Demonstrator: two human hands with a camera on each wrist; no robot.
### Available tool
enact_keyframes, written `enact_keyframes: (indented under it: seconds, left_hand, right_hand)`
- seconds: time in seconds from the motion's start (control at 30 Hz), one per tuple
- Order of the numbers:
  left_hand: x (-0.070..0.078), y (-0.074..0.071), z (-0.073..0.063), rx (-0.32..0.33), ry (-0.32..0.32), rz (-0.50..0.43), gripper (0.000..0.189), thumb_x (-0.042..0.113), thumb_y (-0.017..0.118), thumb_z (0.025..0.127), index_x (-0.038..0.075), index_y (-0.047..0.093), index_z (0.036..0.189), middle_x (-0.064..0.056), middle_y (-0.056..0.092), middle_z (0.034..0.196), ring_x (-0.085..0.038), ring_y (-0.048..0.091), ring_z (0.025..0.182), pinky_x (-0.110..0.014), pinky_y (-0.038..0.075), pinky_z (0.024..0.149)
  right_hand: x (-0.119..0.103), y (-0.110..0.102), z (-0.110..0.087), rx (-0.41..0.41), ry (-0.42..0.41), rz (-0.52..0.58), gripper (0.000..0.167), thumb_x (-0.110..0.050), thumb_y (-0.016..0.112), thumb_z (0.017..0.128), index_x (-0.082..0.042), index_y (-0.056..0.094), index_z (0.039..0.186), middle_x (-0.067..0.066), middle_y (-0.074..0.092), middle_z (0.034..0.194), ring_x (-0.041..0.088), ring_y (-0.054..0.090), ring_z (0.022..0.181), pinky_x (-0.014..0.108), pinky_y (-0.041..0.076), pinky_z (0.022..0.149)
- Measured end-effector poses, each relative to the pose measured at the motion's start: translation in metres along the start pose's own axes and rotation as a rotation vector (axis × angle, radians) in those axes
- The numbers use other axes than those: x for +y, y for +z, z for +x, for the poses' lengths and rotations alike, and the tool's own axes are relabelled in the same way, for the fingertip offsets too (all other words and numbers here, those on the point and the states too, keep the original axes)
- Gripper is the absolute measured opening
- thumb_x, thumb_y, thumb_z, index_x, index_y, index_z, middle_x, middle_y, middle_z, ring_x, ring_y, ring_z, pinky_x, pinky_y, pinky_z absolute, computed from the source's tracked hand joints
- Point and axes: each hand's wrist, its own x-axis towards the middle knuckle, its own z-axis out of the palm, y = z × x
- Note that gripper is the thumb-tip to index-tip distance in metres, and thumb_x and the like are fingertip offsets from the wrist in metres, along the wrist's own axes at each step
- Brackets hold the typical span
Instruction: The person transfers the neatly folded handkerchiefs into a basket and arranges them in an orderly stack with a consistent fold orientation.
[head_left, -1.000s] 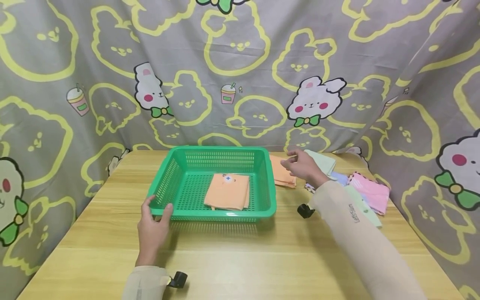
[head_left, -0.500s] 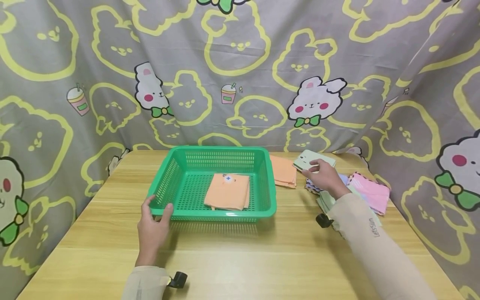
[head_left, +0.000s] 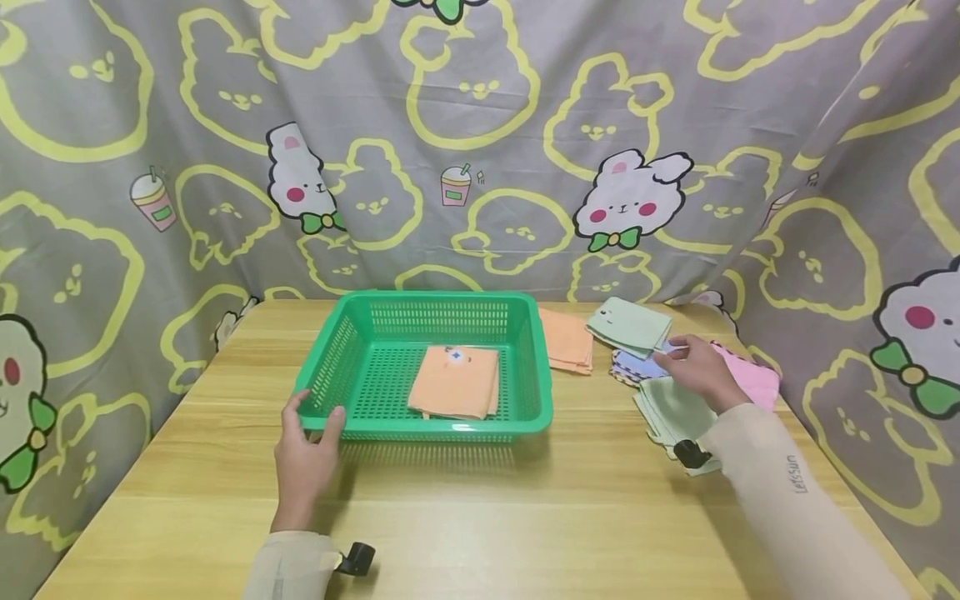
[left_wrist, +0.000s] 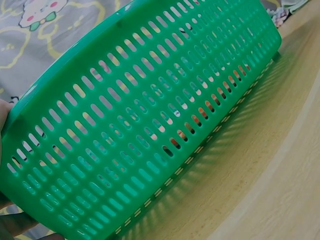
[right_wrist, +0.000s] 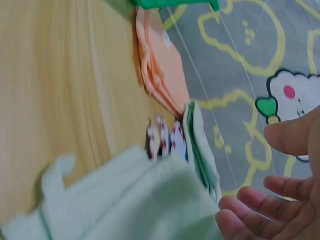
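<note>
At the near left corner of a green plastic basket [head_left: 468, 427], my left hand [head_left: 306, 458] grips the rim, its thumb and fingers around the corner. A folded orange towel [head_left: 453, 387] with a small printed face lies inside, right of the basket's middle. My right hand [head_left: 701, 367] hovers over a group of folded towels, holding nothing; its fingers are apart and slightly bent in the right wrist view. Beneath and in front of it lies a light green towel [head_left: 671, 408]. A blue towel [head_left: 637, 365], a second green towel [head_left: 630, 323] and a partly hidden pink towel [head_left: 753, 379] surround it.
Another orange towel [head_left: 567, 340] lies against the basket's right side. The wooden table [head_left: 480, 525] ends at the back at a grey curtain [head_left: 517, 225] with yellow outlines, which also hangs along both sides. A small black camera sits on each wrist.
My right hand has moved right and toward me, from beside the orange towel to above the green and pink ones, uncovering the back green towel. My left hand and the basket have stayed put.
</note>
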Motion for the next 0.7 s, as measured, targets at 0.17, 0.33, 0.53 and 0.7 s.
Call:
enact_keyframes:
  seconds: [0.17, 0.33, 0.53, 0.7]
  left_hand:
    - [0.0, 0.001, 0.001, 0.007, 0.009, -0.01, 0.073, 0.048, 0.053, 0.097, 0.014, 0.02, 0.152, -0.035, 0.025, 0.149, -0.054, 0.046, 0.12, -0.064, 0.036, 0.098]
    - [-0.001, 0.002, 0.002, 0.015, 0.012, -0.009, 0.072, 0.047, 0.053, 0.097, 0.014, 0.021, 0.152, -0.035, 0.028, 0.148, -0.054, 0.046, 0.12, -0.063, 0.037, 0.098]
    - [0.0, 0.002, 0.001, 0.009, 0.011, -0.01, 0.072, 0.048, 0.053, 0.097, 0.014, 0.02, 0.152, -0.035, 0.027, 0.148, -0.054, 0.046, 0.12, -0.064, 0.037, 0.098]
    - [0.001, 0.003, 0.002, 0.023, 0.019, -0.005, 0.071, 0.047, 0.054, 0.097, 0.014, 0.022, 0.151, -0.035, 0.028, 0.148, -0.054, 0.046, 0.12, -0.064, 0.037, 0.098]
  right_hand:
    - [0.017, -0.009, -0.005, 0.053, 0.003, -0.01, 0.07, -0.042, 0.051, 0.098, 0.012, 0.033, 0.14, 0.035, 0.048, 0.128, 0.046, 0.052, 0.111, 0.05, 0.048, 0.085]
    - [0.035, -0.018, -0.009, 0.095, 0.012, -0.054, 0.067, -0.04, 0.052, 0.098, 0.013, 0.037, 0.136, 0.035, 0.05, 0.124, 0.046, 0.052, 0.109, 0.045, 0.047, 0.081]
    - [0.058, -0.025, -0.014, 0.097, 0.076, -0.061, 0.069, -0.04, 0.052, 0.098, 0.016, 0.036, 0.134, 0.036, 0.047, 0.121, 0.045, 0.051, 0.106, 0.045, 0.045, 0.08]
    - [0.071, -0.027, -0.018, 0.087, 0.127, -0.024, 0.07, -0.039, 0.052, 0.097, 0.019, 0.034, 0.133, 0.038, 0.044, 0.122, 0.048, 0.048, 0.108, 0.049, 0.044, 0.083]
